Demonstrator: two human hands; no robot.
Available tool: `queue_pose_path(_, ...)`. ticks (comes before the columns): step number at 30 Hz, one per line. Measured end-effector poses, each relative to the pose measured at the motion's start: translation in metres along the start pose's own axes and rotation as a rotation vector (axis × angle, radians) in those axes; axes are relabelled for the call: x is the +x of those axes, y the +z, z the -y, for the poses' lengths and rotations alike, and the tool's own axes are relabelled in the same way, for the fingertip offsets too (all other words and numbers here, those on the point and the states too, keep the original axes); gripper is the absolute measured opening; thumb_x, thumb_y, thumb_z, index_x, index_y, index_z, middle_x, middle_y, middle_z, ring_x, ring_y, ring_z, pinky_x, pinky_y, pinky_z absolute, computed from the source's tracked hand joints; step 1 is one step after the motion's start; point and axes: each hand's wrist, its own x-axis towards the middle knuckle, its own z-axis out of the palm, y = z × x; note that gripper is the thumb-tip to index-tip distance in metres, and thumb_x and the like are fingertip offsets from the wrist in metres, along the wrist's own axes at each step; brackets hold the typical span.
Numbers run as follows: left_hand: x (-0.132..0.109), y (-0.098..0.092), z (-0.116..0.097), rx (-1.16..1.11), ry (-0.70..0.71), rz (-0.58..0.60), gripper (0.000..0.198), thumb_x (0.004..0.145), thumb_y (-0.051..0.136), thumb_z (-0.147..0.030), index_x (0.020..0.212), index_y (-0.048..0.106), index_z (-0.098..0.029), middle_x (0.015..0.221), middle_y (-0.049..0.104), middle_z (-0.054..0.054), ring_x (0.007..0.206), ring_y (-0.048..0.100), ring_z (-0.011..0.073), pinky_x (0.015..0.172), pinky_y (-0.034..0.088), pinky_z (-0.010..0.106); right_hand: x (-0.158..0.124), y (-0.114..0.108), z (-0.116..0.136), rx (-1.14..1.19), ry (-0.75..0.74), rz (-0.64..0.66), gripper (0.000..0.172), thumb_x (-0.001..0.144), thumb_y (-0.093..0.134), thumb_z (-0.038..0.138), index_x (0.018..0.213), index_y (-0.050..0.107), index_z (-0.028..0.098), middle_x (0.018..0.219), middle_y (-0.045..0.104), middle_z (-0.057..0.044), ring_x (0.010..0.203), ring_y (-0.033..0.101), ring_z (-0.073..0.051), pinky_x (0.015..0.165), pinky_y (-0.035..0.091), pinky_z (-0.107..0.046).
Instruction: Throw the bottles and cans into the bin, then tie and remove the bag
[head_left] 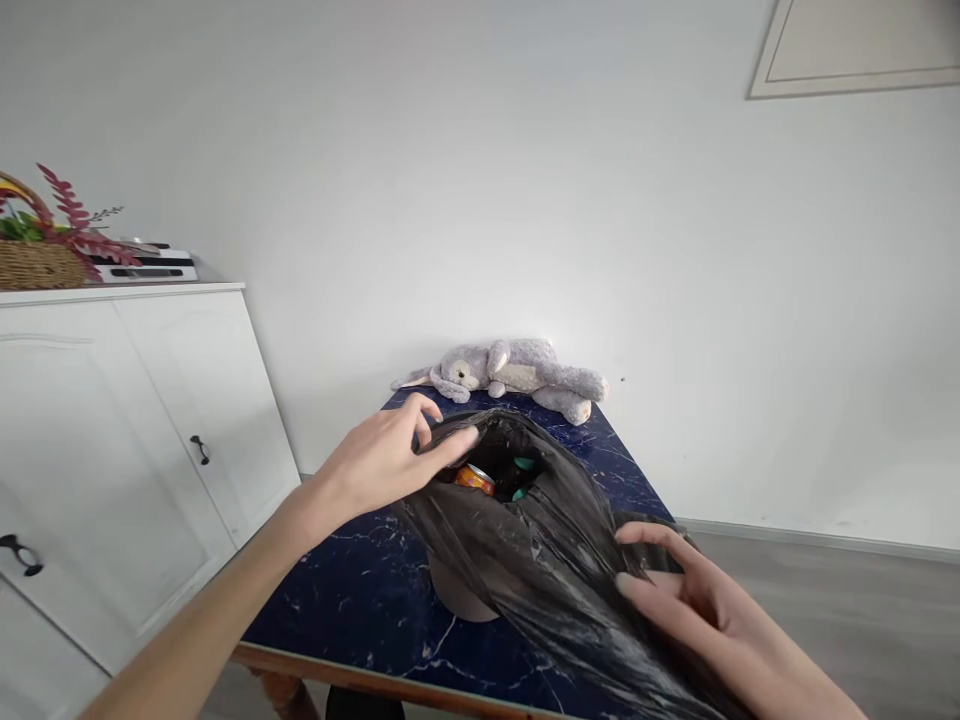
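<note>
A black plastic bag (pixel 555 550) spreads over a pale, rounded container (pixel 459 590) on the dark blue marbled table. Through the bag's opening I see an orange can (pixel 475 479) and some green pieces too dark to name. My left hand (pixel 390 455) is at the left side of the opening, its thumb laid along the bag's rim and its fingers curled, closed on the plastic. Lower down, my right hand (pixel 697 600) grips loose bag plastic at the right, thumb and forefinger bent toward each other. Part of its other fingers is hidden.
A grey plush rabbit (pixel 517 375) lies on its side at the table's far end, against the wall. White cabinets (pixel 150 420) stand to the left, with a wicker basket (pixel 41 265) on top. The table's wooden front edge (pixel 375 680) is nearest me.
</note>
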Motion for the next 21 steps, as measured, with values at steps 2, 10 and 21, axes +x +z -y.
queue_pose_path(2,0.010,0.001,0.004,0.129,0.036,0.070,0.034,0.068,0.091,-0.052,0.077,0.071,-0.026,0.059,0.063,-0.001,0.045,0.047,0.0174,0.048,0.023,0.030,0.002,0.002,0.002,-0.164,0.057,0.031,0.041,0.086,0.074,0.065,0.105,0.070,0.029,0.059,0.048,0.006,0.055,0.048,-0.015,0.053,0.039,-0.025)
queue_pose_path(10,0.009,-0.009,0.012,0.340,0.097,-0.070,0.032,0.093,0.064,-0.047,0.072,0.054,-0.025,0.055,0.055,-0.004,0.047,0.039,0.0146,0.053,0.025,0.028,0.001,-0.026,0.010,-0.341,-0.087,-0.128,0.041,0.085,0.075,0.059,0.078,0.052,0.025,0.065,0.039,0.006,0.061,0.034,-0.013,0.056,0.030,-0.024)
queue_pose_path(21,-0.035,-0.025,0.024,-0.068,0.041,-0.358,0.036,0.098,0.066,-0.049,0.077,0.051,-0.023,0.062,0.048,-0.005,0.060,0.044,0.0126,0.058,0.033,0.024,-0.018,-0.046,0.020,-0.247,-0.259,-0.540,0.040,0.087,0.076,0.060,0.108,0.060,0.030,0.067,0.045,0.006,0.051,0.045,-0.013,0.048,0.038,-0.026)
